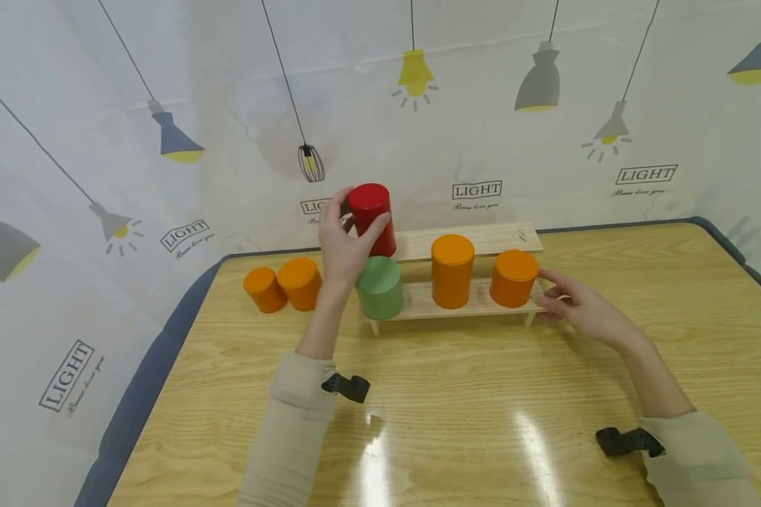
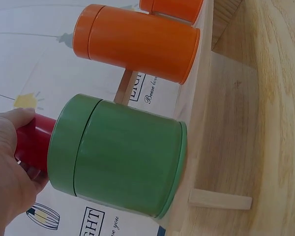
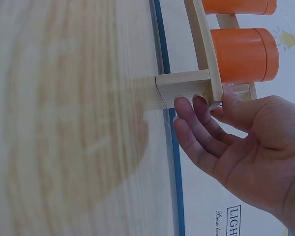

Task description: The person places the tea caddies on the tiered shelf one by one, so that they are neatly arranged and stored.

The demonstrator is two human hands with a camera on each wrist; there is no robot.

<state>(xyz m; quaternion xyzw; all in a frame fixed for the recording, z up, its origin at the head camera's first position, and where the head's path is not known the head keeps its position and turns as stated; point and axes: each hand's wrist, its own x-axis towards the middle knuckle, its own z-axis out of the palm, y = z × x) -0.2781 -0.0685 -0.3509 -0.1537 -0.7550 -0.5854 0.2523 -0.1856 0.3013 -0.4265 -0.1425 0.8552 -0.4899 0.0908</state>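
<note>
My left hand [image 1: 342, 250] grips a red canister [image 1: 369, 201] between thumb and fingers, at the left end of the upper step of a two-step wooden rack [image 1: 417, 301]. Whether the canister's base touches the step is hidden behind a green canister [image 1: 379, 289]. That green one stands on the lower step, along with a tall orange canister [image 1: 452, 274] and a shorter orange canister [image 1: 514, 280]. At the rack's right end, my right hand [image 1: 586, 310] holds the lower board's edge; the right wrist view has its thumb by the board and its fingers [image 3: 196, 140] curled beneath.
Two more orange canisters, a small one [image 1: 265, 290] and a larger one [image 1: 300, 284], stand on the wooden table [image 1: 456, 394] left of the rack. Behind the table's dark-edged back hangs a pale curtain [image 1: 368, 91] printed with lamps.
</note>
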